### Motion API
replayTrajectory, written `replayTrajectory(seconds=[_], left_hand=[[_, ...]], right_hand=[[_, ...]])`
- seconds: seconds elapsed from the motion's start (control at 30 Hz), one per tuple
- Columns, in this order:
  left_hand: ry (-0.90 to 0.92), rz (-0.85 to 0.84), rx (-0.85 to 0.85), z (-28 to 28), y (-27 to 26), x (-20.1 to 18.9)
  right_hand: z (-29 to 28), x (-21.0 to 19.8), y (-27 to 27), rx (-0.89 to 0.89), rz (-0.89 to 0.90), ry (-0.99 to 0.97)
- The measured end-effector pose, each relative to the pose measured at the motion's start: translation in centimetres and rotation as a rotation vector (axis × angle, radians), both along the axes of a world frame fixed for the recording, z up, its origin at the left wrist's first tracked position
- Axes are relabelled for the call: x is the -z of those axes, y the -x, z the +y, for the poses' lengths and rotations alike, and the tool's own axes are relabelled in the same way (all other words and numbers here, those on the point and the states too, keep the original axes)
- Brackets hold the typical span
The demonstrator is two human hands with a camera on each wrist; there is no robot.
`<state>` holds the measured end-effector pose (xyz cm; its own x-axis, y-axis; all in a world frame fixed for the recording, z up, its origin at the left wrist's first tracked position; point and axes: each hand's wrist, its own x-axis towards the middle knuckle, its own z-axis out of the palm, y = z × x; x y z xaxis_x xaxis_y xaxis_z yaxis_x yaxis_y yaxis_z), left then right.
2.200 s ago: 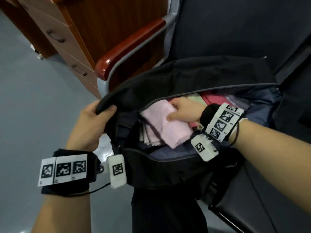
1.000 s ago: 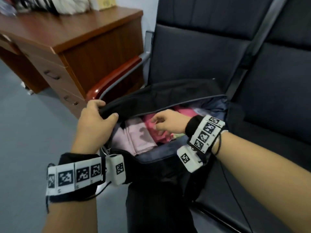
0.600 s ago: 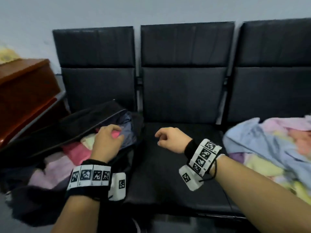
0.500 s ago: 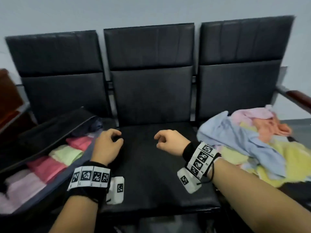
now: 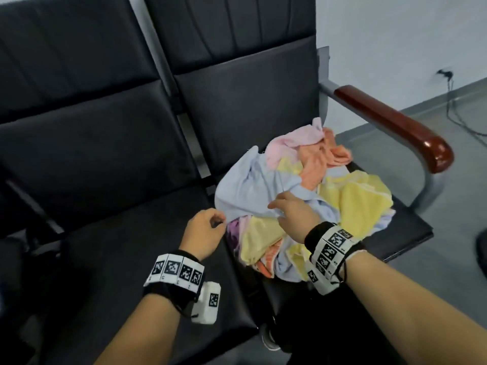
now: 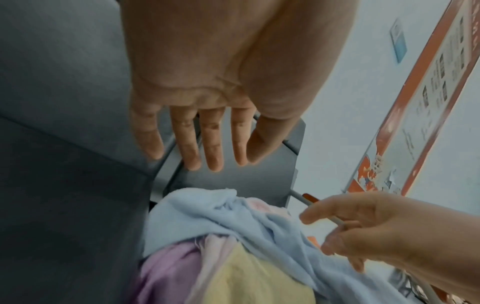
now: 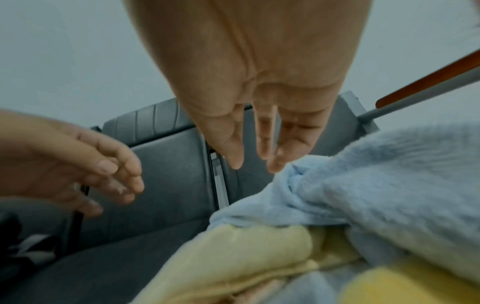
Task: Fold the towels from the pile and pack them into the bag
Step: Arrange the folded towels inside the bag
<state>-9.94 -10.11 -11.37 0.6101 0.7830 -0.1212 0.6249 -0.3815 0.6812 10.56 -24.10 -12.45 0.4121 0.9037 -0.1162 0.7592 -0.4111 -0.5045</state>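
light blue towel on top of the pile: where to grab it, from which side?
Pinch the light blue towel at its raised left fold, coming from the left, empty-seat side. That edge lies exposed on top of the pile; its right part runs under yellow and orange cloth. Both the left hand and right hand hover open nearby.

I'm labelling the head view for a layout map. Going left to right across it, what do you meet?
Empty black seat → left hand → right hand over the towel pile → red-brown armrest → grey floor.
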Motion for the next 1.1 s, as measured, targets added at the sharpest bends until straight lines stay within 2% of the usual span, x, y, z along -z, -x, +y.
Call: replayTrajectory(seconds=[0.17,0.3,0.43,0.53,0.63,0.8,0.9,1.0,1.1], left_hand=[[0.072,0.035,0.021,-0.2,-3.2,2.8],[0.119,0.041,-0.008,0.1,-4.0,4.2],[0.118,0.060,-0.014,0.8,-4.2,4.5],[0.113,0.065,-0.021,1.0,-4.1,4.2],[0.106,0.010,-0.018,0.7,-4.1,3.0],[0.088,-0.215,-0.021,-0.9,-4.6,-1.1],[0.088,-0.370,0.010,-2.2,-4.6,-4.2],[0.062,-0.468,0.086,-3.5,-4.1,-6.7],[-0.014,-0.523,0.081,-4.3,-2.5,-7.8]], right_hand=[[3.4,3.1,-0.2,-0.124,-0.018,0.090],[5.3,4.9,-1.8,-0.069,-0.149,0.211],[6.1,5.4,-3.2,0.027,-0.236,0.109],[5.8,4.7,-4.3,0.117,-0.101,-0.021],[5.6,2.0,-4.8,0.214,0.152,-0.264],[4.5,-7.3,-3.6,0.163,0.474,-0.645],[3.4,-11.6,-1.5,0.064,0.617,-0.701],[2.5,-13.9,1.3,-0.039,0.639,-0.676],[1.9,-14.9,3.5,-0.083,0.639,-0.643]])
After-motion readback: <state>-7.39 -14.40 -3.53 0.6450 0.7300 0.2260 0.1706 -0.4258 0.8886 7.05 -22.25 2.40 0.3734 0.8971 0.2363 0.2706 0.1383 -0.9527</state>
